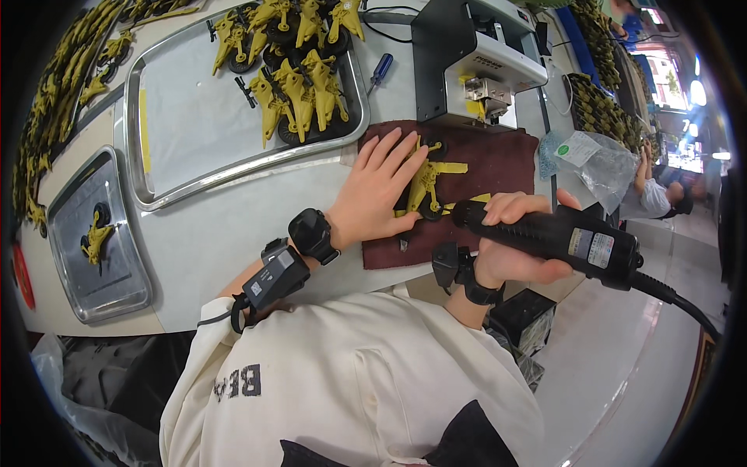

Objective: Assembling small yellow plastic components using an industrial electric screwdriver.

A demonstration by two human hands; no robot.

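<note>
On the maroon cloth (510, 156), 1 yellow toy motorbike (424, 181) lies partly under the left hand (369, 191), whose fingers stretch slightly apart; the right hand (506, 261) grips a corded black power screwdriver (552, 243), tip beside the toy.

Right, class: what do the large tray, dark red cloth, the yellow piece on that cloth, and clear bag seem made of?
Large tray: metal, probably steel, from its shiny silvery rim.
Dark red cloth: fabric, from its dull, soft-looking surface; fibre unclear.
Yellow piece: perhaps smooth plastic, from its even colour; painted metal possible.
Clear bag: thin plastic film, see-through with glossy creases.
</note>
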